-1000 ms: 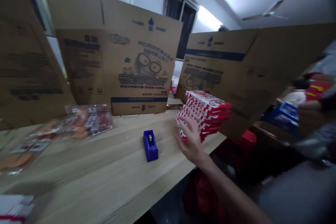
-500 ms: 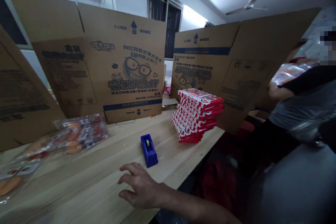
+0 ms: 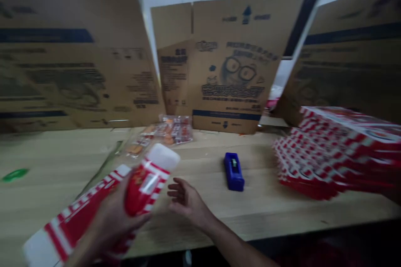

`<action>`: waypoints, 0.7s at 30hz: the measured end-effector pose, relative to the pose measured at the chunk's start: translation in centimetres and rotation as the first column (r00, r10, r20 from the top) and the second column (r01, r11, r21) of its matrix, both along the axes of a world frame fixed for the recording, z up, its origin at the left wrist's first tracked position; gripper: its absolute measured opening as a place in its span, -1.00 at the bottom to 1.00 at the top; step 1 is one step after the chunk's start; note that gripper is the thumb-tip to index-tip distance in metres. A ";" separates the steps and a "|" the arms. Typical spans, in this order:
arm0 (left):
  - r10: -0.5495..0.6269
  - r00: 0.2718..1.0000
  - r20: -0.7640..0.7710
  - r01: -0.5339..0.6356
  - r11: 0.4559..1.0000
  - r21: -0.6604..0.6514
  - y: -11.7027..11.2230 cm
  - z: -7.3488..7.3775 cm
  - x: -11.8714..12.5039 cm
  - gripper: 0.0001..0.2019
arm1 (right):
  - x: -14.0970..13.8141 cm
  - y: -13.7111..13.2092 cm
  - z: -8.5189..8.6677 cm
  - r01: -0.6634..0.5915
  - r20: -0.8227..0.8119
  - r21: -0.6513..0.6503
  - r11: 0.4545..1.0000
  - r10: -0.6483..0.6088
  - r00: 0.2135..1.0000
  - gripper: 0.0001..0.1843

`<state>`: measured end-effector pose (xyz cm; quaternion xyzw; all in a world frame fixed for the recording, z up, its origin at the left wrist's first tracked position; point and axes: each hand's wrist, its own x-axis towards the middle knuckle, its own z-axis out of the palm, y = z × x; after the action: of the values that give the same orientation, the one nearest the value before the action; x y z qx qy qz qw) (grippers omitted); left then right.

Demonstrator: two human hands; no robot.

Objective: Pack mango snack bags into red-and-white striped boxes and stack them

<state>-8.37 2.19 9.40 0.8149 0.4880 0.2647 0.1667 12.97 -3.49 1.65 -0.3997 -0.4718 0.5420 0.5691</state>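
Observation:
My left hand (image 3: 111,219) is wrapped round a red-and-white striped cardboard box (image 3: 148,181), blurred by motion. The box is tilted up, with a white end flap facing away from me, and a long red-and-white panel (image 3: 81,212) stretches to the lower left beside the hand; whether both are one piece I cannot tell. Just right of the box, my right hand (image 3: 188,202) is held above the table with its fingers apart and nothing in it. A blue tape dispenser (image 3: 234,173) stands on the table to the right of that hand.
A tall stack of red-and-white boxes (image 3: 332,154) fills the table's right side. Clear packets of orange pieces (image 3: 175,129) lie at the back. Large printed cardboard cartons (image 3: 232,66) stand along the far edge. A green oval item (image 3: 15,175) lies at far left.
The view has swung left, so the tape dispenser and box stack appear further right. My left hand has come into view with a box. My right hand stays empty.

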 end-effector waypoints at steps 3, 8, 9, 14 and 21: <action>0.006 0.999 0.034 -0.002 0.993 -0.115 -0.8 -2.3 2.5 -0.02 | -1.0 0.4 0.6 -0.013 -0.173 0.043 0.999 0.020 0.985 -0.36; 0.028 0.988 0.155 0.002 0.982 -0.189 -1.9 -4.4 6.0 -0.07 | 0.8 -1.0 0.2 0.084 -0.160 0.014 0.996 -0.081 0.984 -0.55; 0.032 0.982 0.184 0.004 0.981 -0.192 -1.9 -4.6 6.2 -0.12 | 1.2 -1.3 -0.1 0.113 -0.147 -0.007 0.994 -0.113 0.983 -0.58; 0.092 0.939 0.330 0.018 0.949 -0.315 -1.2 -4.4 6.3 -0.59 | 2.3 -1.5 -1.1 0.183 -0.137 -0.082 0.980 -0.193 0.972 -0.69; 0.229 0.692 0.684 0.331 0.742 -0.583 -0.9 -4.7 5.7 -0.68 | 3.8 -0.5 0.4 0.132 -0.238 -0.172 0.976 -0.172 0.956 -0.66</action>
<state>-2.72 1.29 4.71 0.5418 0.4186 0.3633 0.6319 16.74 -4.00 2.03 -0.4057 -0.3201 0.5777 0.6318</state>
